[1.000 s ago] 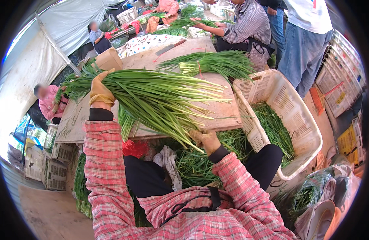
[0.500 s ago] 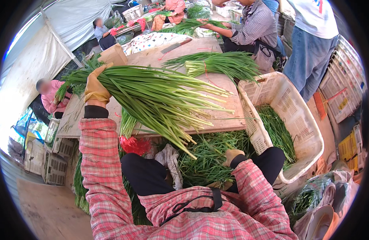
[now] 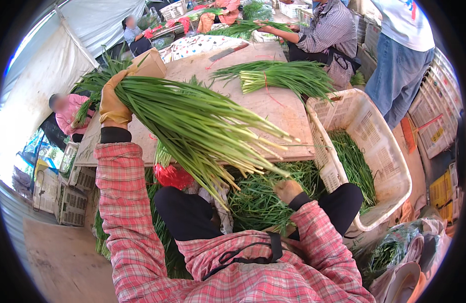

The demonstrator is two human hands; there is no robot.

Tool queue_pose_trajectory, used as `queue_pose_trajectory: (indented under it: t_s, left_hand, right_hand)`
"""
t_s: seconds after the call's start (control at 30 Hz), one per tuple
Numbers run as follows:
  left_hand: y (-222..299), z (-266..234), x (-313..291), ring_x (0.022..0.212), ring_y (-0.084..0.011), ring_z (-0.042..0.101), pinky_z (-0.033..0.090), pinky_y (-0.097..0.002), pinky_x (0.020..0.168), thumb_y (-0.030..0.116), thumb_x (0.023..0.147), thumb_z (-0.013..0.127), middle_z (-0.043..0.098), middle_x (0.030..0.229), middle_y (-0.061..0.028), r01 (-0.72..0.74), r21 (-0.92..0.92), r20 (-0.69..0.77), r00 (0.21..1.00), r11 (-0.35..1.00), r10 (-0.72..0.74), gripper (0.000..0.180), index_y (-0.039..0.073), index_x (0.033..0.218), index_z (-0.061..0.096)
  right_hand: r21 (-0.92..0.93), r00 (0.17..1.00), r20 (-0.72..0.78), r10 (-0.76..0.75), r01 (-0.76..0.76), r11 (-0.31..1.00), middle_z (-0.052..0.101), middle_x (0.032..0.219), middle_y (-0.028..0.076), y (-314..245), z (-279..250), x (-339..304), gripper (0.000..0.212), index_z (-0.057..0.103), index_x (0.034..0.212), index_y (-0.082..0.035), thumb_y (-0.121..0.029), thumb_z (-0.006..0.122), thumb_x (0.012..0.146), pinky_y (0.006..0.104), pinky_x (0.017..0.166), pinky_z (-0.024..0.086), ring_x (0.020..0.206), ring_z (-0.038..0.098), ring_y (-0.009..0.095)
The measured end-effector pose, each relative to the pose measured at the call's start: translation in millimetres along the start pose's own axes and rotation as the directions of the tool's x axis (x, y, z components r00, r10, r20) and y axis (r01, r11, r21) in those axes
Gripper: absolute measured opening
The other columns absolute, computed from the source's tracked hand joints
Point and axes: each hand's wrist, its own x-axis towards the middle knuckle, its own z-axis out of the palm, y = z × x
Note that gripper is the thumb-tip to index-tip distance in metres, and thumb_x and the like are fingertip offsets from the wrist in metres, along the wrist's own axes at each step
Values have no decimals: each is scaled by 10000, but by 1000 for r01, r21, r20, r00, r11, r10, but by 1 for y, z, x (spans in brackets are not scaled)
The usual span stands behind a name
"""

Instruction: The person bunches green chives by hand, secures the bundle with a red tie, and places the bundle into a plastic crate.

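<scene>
My left hand (image 3: 115,103), in a tan glove, is closed around the leafy part of a large bunch of garlic chives (image 3: 192,118). The bunch hangs above the near edge of the board, its pale stalk ends fanned toward the right and down. Just below those ends is my right hand (image 3: 288,193), also gloved, over a heap of loose green leaves (image 3: 263,209) between my knees. Its fingers look curled, but what they hold, if anything, is hidden. On the board lies a bundle of chives (image 3: 288,80) with a red tie.
A wooden board (image 3: 228,108) lies before me, with a knife-like blade (image 3: 228,54) at its far side. At right stands a white plastic crate (image 3: 389,166) holding green leaves. Red ties (image 3: 172,177) hang below the board's edge. Other people (image 3: 324,35) work beyond the board.
The bunch's stalk ends have dipped and spread lower. My right hand has risen slightly toward them, and the view has shifted a little.
</scene>
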Motion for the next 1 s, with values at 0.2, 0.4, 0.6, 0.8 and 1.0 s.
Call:
queue_pose_trajectory:
  t_s: [0.2,0.4,0.6,0.8,1.0]
  left_hand:
    - [13,20,-14,557,-86,346,303,-253,575,142,922,511,364,663,23,412,-642,559,829,647,26,144,29,995,458]
    - [9,35,-38,523,-76,372,309,-247,551,179,900,544,401,639,33,325,-743,534,814,585,227,167,44,943,456]
    - [12,50,-51,499,-55,454,359,-224,537,166,902,526,482,655,30,237,-828,497,730,508,469,147,34,942,474]
    - [5,33,-49,466,-45,534,393,-196,488,117,893,514,541,620,38,252,-890,454,574,381,681,121,20,919,445]
    - [12,43,-55,453,-98,600,425,-201,424,87,887,545,624,614,-29,345,-814,577,387,467,719,133,-12,922,464]
  right_hand:
    - [213,948,-317,41,29,977,677,779,135,0,-31,-5,223,714,899,-82,-278,673,801,370,653,518,722,662,293]
    - [669,913,-368,-175,390,633,590,1182,180,-67,-77,32,435,580,1208,-22,-194,687,824,345,917,443,1083,564,238]
    - [484,874,-349,-337,476,734,634,831,224,-96,-33,50,373,605,1088,-31,-305,670,844,385,682,490,737,628,358]
    - [250,952,-303,-27,107,962,630,723,157,-16,-8,2,226,656,976,-92,-261,675,826,401,587,487,642,610,341]
    - [482,888,-372,-268,432,762,656,969,177,-62,-81,30,425,608,1097,31,-327,618,868,328,850,459,934,619,258]
